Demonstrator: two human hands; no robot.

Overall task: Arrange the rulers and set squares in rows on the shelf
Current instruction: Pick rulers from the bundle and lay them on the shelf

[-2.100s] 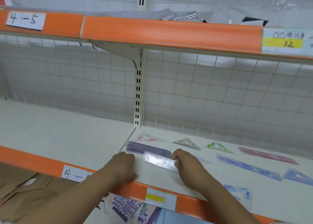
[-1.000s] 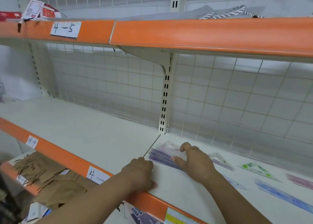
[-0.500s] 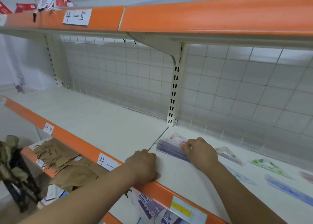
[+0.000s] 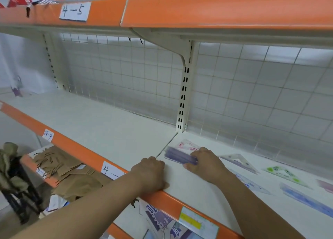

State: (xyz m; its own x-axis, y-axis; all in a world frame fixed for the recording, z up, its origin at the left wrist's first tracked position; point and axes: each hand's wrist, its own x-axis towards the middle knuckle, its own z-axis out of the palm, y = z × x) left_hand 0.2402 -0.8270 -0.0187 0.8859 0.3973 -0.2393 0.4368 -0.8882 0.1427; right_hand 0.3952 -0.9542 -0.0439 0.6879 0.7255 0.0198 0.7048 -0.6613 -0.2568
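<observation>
1. Shelf [image 4: 108,123]: cream deck with an orange front lip. The view has swung left over the last two seconds, so more bare deck now shows to the left of the left hand. All the stock lies right of the upright [image 4: 183,94].
2. Left hand [image 4: 151,173]: fingers curled into a loose fist, holding nothing that shows, resting on the deck at the front lip. Its position matches the earlier frames. Judged to be a brace only.
3. Right hand [image 4: 203,162]: beyond and to the right of the left hand. Its fingers are curled over the right end of the purple ruler [image 4: 177,154], with the thumb at the ruler's near edge. Two seconds ago both hands held a clear ruler just in front of this purple one, and that ruler no longer shows separately. Whether it now lies under the hand cannot be told.
4. Purple ruler: flat on the deck, projecting left from under the right hand towards the seam between the bays. Judged: the left end of a row is being squared up.
5. Blue ruler [image 4: 306,200]: well to the right of the right hand, nearer the front lip, lying askew.
6. Set squares:
   - The pink set square [image 4: 187,145] lies just beyond the right hand's fingertips. Whether it touches or overlaps the purple ruler cannot be told.
   - The clear set square [image 4: 237,160] lies just right of that hand.
   - The green set square [image 4: 282,173] lies farther right.
   - The angles vary, so most of the arranging is judged still outstanding.
</observation>
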